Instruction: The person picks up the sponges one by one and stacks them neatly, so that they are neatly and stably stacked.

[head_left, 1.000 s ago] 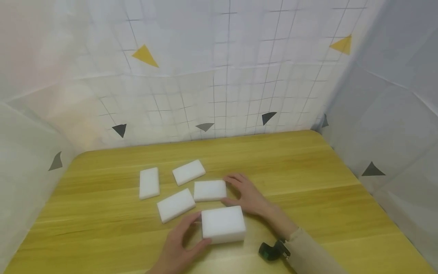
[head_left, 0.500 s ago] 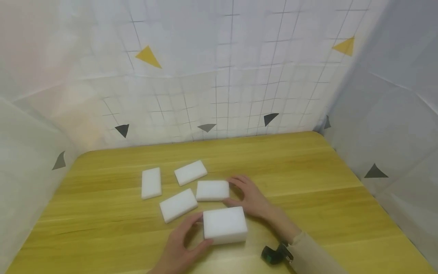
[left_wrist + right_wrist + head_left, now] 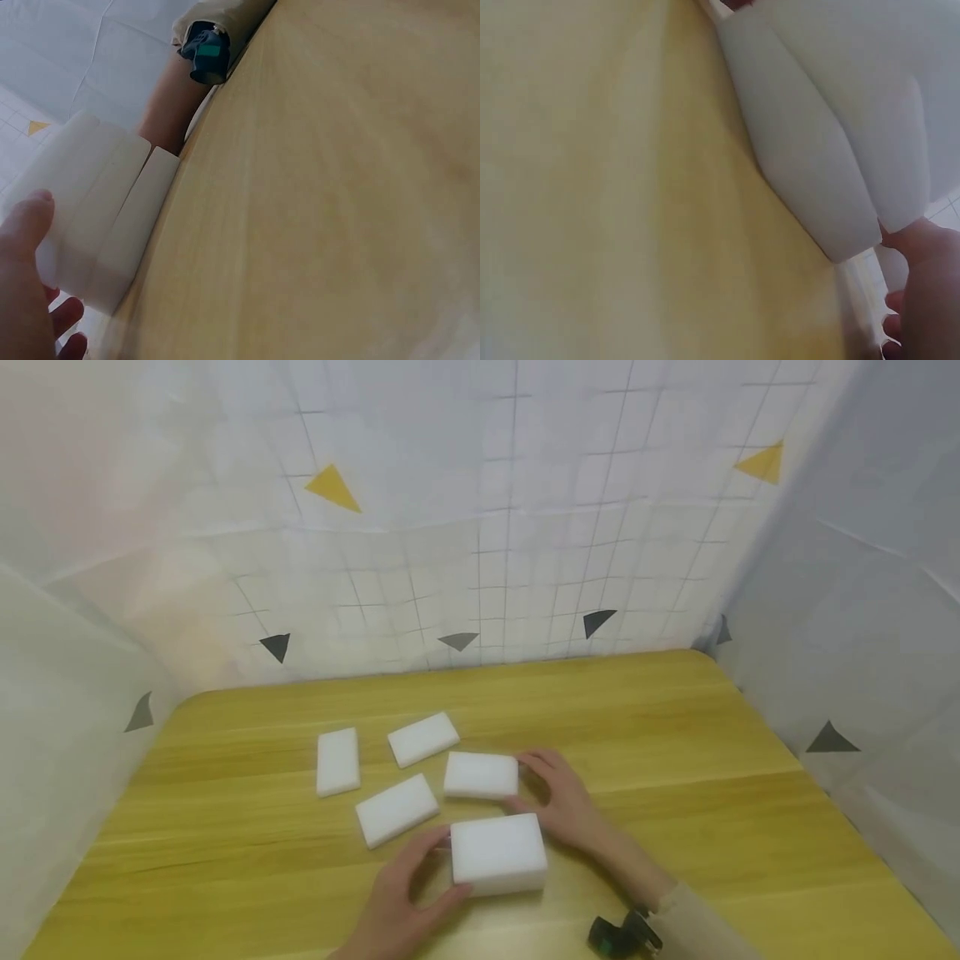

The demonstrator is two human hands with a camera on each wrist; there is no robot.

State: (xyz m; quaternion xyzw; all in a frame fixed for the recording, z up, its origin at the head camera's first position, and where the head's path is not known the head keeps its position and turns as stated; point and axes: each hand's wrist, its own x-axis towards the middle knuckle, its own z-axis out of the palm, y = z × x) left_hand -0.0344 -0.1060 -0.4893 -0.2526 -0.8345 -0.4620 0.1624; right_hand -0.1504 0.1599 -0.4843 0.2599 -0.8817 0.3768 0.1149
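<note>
In the head view, my left hand [image 3: 401, 893] holds the left end of a stack of white sponge-like blocks [image 3: 498, 853], thumb at the front and fingers behind. Seams between the stacked layers show in the left wrist view, where the thumb lies against the stack [image 3: 97, 195]. Beyond the stack, my right hand [image 3: 562, 802] pinches the right end of a single flat white block [image 3: 481, 775] lying on the table. Large in the right wrist view are the stack's layers [image 3: 802, 142], with part of the right hand [image 3: 930, 277] at the lower right.
Three more flat white blocks lie left of the held one: one at the far left [image 3: 338, 762], one at the back [image 3: 423, 739] and one nearer [image 3: 397, 811]. The wooden table [image 3: 675, 735] meets a sheeted back wall [image 3: 420, 568]. A dark wrist camera [image 3: 622, 935] sits on the right sleeve.
My right hand and its block have slid slightly right, opening a small gap from the nearer loose block. The whole head view has drifted a little. My left hand keeps its hold on the stack.
</note>
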